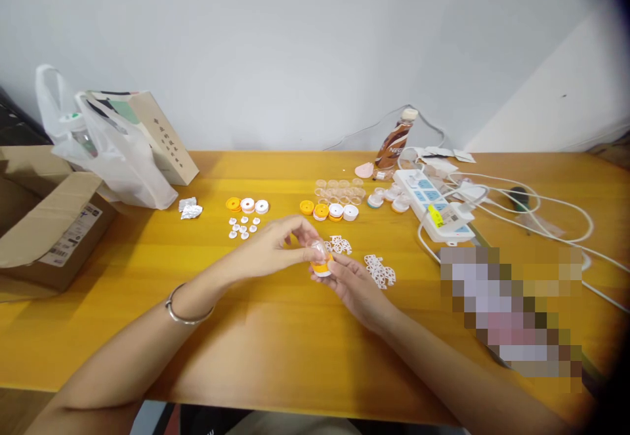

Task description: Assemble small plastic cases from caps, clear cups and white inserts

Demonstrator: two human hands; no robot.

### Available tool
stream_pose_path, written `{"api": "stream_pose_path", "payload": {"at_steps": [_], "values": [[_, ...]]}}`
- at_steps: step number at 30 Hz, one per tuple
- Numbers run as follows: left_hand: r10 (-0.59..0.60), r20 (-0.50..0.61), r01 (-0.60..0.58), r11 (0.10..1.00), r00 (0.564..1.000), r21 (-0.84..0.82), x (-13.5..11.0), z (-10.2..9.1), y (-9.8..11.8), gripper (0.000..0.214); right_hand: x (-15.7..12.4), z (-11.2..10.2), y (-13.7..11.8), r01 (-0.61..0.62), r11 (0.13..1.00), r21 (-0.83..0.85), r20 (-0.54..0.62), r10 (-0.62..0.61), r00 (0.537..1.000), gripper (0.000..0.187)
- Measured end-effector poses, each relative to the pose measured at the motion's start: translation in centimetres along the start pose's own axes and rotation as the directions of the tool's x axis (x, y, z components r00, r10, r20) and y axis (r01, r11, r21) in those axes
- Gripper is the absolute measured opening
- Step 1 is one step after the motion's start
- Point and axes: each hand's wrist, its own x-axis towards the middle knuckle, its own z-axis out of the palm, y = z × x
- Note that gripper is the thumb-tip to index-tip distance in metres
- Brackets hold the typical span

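Observation:
Over the middle of the table, my left hand pinches the clear cap at the top of a small round orange-and-white part. My right hand has its fingers closed around the lower part of the same piece. Some of it is hidden behind the fingers. White spoked plastic pieces lie just beyond in one pile, with a second pile right of my right hand. Behind them sit orange and white round parts in a row, and rows of clear plastic cups.
Farther left are orange and white discs, several small white pieces and crumpled foil. A cardboard box and plastic bag stand at left. At right are a power strip with cables, a bottle and capped round parts.

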Motion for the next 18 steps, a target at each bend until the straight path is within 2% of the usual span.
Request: {"api": "stream_pose_path", "payload": {"at_steps": [3,7,9,11,16,18], "values": [[0.036,0.065,-0.032,0.998,0.997,-0.056,0.1,0.2,0.2,0.026,0.0,-0.1,-0.1,-0.004,1.000,0.004,-0.003,0.004,1.000,0.024],[-0.012,-0.017,0.012,0.999,1.000,-0.043,0.0,0.2,0.3,0.029,0.1,-0.1,-0.1,0.011,1.000,0.005,0.001,-0.011,1.000,0.022],[0.030,0.080,-0.025,0.998,0.996,-0.062,-0.1,0.1,0.3,0.025,0.1,-0.1,-0.1,0.001,1.000,0.009,-0.002,-0.001,1.000,0.023],[0.086,0.150,-0.076,0.994,0.985,-0.074,-0.2,0.1,0.3,0.031,0.1,-0.1,0.0,-0.006,1.000,0.009,-0.005,0.006,1.000,0.023],[-0.037,-0.023,0.038,0.998,0.999,0.045,0.0,1.0,0.3,0.025,0.0,-0.1,-0.1,0.000,1.000,0.023,0.017,-0.001,1.000,0.022],[-0.005,-0.036,0.006,0.999,0.999,0.047,0.1,1.6,0.3,0.024,0.0,-0.2,-0.2,0.000,1.000,0.019,0.022,-0.001,1.000,0.024]]}}
